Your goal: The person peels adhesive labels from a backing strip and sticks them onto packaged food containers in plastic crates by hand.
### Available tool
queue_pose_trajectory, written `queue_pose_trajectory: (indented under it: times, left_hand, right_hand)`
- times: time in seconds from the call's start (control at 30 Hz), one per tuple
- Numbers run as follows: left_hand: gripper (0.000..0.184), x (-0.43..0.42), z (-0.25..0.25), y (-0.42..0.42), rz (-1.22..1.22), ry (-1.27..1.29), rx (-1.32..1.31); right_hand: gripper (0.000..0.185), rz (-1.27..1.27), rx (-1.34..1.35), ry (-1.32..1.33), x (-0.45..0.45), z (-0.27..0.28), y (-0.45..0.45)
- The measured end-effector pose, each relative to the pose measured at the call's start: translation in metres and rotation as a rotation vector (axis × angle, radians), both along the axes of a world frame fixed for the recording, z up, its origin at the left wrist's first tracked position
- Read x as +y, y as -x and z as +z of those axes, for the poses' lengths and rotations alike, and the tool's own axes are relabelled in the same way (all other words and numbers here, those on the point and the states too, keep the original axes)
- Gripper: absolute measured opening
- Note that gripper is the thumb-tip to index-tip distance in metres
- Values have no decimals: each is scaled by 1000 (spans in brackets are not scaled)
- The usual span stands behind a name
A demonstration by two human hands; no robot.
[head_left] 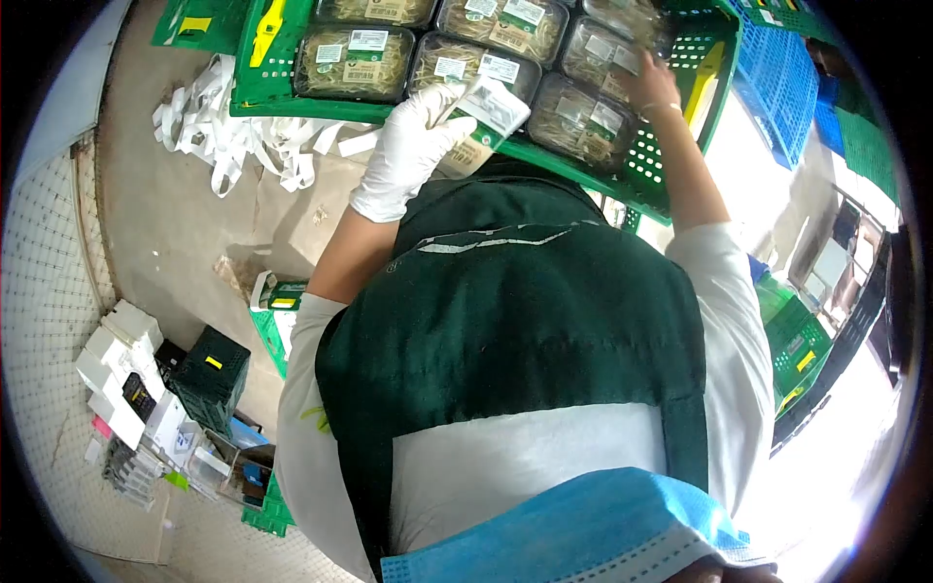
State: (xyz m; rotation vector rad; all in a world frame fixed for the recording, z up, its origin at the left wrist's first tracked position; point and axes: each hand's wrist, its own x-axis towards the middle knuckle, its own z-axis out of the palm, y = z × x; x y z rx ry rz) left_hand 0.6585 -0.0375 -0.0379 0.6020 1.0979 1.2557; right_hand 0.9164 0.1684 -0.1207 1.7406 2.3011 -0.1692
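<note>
My left hand [413, 146], in a white glove, is closed on a bunch of labels [496, 105] at the near edge of a green crate [345, 109]. A green and beige printed piece [468, 155] hangs below the white ones. My right hand [653, 85] is bare and slightly blurred, its fingers stretched out over a clear-lidded tray of sprouts [591, 51] at the crate's right side. Several similar trays stand in rows, such as a labelled sprout tray [352, 63] at the left. The upper right tray [627, 15] is blurred.
White strips [228, 121] lie heaped on the floor left of the crate. A dark crate [209, 374] and white boxes [121, 364] stand at lower left. A blue crate [777, 73] is beyond the right side, with green crates [799, 350] lower right.
</note>
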Motion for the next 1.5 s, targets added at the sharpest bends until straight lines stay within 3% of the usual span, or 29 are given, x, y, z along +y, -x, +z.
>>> queue_pose_trajectory:
  times: [0.03, 0.07, 0.1, 0.13, 0.17, 0.23, 0.27, 0.33, 0.37, 0.43, 0.5, 0.53, 0.6, 0.63, 0.67, 0.7, 0.8, 0.83, 0.93, 1.0, 1.07, 1.1, 1.13, 1.2, 1.27, 1.33, 1.4, 1.47, 1.5]
  left_hand:
    - [33, 2, 2, -3, -34, -27, 19]
    - [35, 4, 4, -8, -70, -51, 39]
    - [28, 7, 6, -14, -35, -103, 40]
    - [28, 7, 8, -16, -39, -107, 43]
    - [21, 7, 10, -17, -52, -72, 142]
    - [8, 8, 13, -17, -71, 2, 339]
    - [8, 8, 13, -15, -69, 1, 341]
    - [8, 6, 12, -9, -172, 68, 609]
    - [14, 3, 13, -8, -194, 11, 625]
    - [11, -1, 10, -8, -188, -2, 509]
    - [12, -4, 6, -6, -69, -17, 363]
    - [12, -4, 10, -5, -8, -20, 332]
    - [14, -6, 4, -1, 5, -11, 365]
    - [14, -6, 5, 2, -6, -70, 507]
    - [15, -3, 9, 5, -19, -136, 649]
    - [17, -2, 15, 4, 23, -152, 570]
    - [15, -2, 26, 1, 116, -159, 468]
    - [12, -4, 30, 5, 59, -65, 637]
    - [14, -3, 31, 2, 80, 38, 655]
    - [15, -3, 21, 7, -58, -83, 833]
    - [12, -3, 22, 8, -115, 80, 550]
    - [14, -8, 22, 11, -77, 70, 430]
    - [14, -10, 26, 14, -66, 169, 390]
    - [15, -22, 13, 26, -52, 212, 473]
    - [14, -29, 13, 31, 1, 238, 482]
    - [14, -39, 17, 36, 65, 272, 495]
    - [13, -51, 24, 46, 90, 293, 415]
    - [12, -65, 23, 55, 140, 316, 428]
    - [12, -73, 20, 62, 174, 331, 432]
  right_hand:
    - [56, 100, 349, 84, -13, 12, 7]
    - [49, 65, 780, 506, -33, 38, 25]
    - [46, 178, 1079, 735, -60, 70, 45]
    - [42, 302, 1059, 794, -78, 79, 53]
    - [36, 432, 923, 619, -94, 101, 68]
    - [26, 323, 916, 436, -109, 105, 80]
    - [21, 244, 959, 427, -112, 106, 83]
    - [20, 286, 1006, 299, -104, 95, 78]
    - [19, 324, 1047, 167, -94, 89, 71]
    - [12, 235, 841, -56, -22, 92, 40]
    - [13, 251, 681, 214, 40, 87, 9]
    - [18, 288, 915, 413, 40, 85, 15]
    - [26, 544, 798, 462, 5, 89, 55]
    - [35, 608, 837, 591, -26, 96, 76]
    - [31, 633, 840, 678, -54, 94, 92]
    - [35, 751, 845, 547, -74, 96, 104]
    - [27, 578, 980, 416, -97, 97, 118]
    - [27, 579, 981, 412, -100, 101, 120]
    - [15, 495, 1151, 309, -105, 101, 115]
    - [10, 480, 994, 127, -79, 91, 98]
    - [12, 456, 782, -224, 6, 81, 65]
    - [18, 386, 487, -280, 53, 80, 46]
    - [27, 509, 131, -204, 108, 66, 17]
    - [36, 304, -102, 19, 148, 40, 2]
    - [44, 328, -201, 136, 174, -6, -5]
    - [52, 115, -90, 192, 188, -64, -20]
    - [62, 106, -186, 0, 150, -48, -3]
    - [73, -169, -59, 22, 145, -49, -3]
    - [73, -168, -58, 20, 139, -48, -4]
